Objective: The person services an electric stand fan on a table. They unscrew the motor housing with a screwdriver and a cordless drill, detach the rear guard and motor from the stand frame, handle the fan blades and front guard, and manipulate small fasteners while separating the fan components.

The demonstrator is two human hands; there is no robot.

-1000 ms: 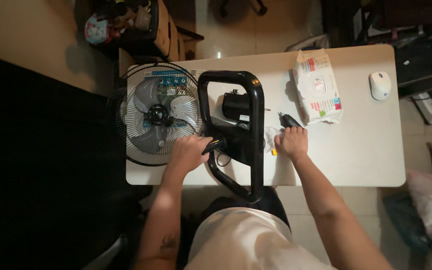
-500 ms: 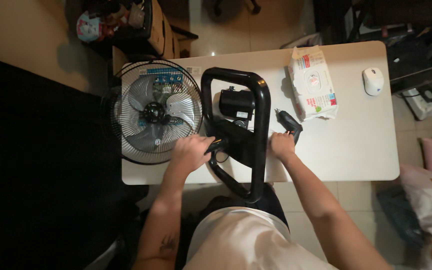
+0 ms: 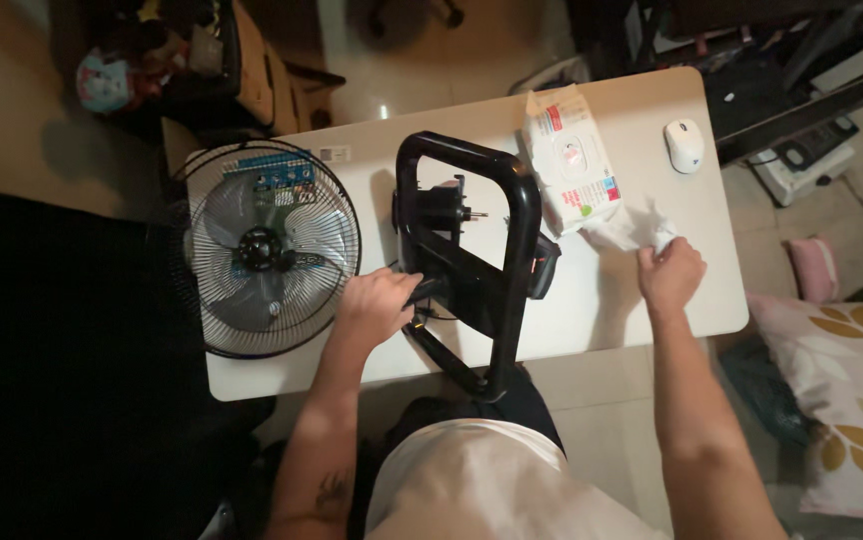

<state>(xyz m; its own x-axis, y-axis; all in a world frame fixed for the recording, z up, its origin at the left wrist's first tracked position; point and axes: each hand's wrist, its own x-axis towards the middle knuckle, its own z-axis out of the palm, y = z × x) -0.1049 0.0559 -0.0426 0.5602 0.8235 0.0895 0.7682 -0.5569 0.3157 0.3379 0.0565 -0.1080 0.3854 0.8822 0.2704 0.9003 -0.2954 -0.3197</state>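
Observation:
A black tubular fan stand (image 3: 512, 250) with the fan motor (image 3: 442, 210) mounted in it lies across the white table (image 3: 592, 320). My left hand (image 3: 377, 305) grips the stand's lower left part near the motor body. My right hand (image 3: 670, 275) is out to the right, fingers closed on a crumpled white wipe (image 3: 632, 228) that lies just below a white pack of wet wipes (image 3: 570, 160). A round fan grille with pale blades (image 3: 267, 250) lies flat on the table's left end.
A white computer mouse (image 3: 684, 145) sits at the table's far right corner. A small dark tool (image 3: 544, 268) lies beside the stand's right bar. A patterned cushion (image 3: 847, 400) lies on the floor at right, and boxes and clutter (image 3: 202, 60) stand beyond the table.
My right hand has left the dark tool beside the stand and moved right to the white wipe. My left hand stays on the stand. The camera view has shifted slightly.

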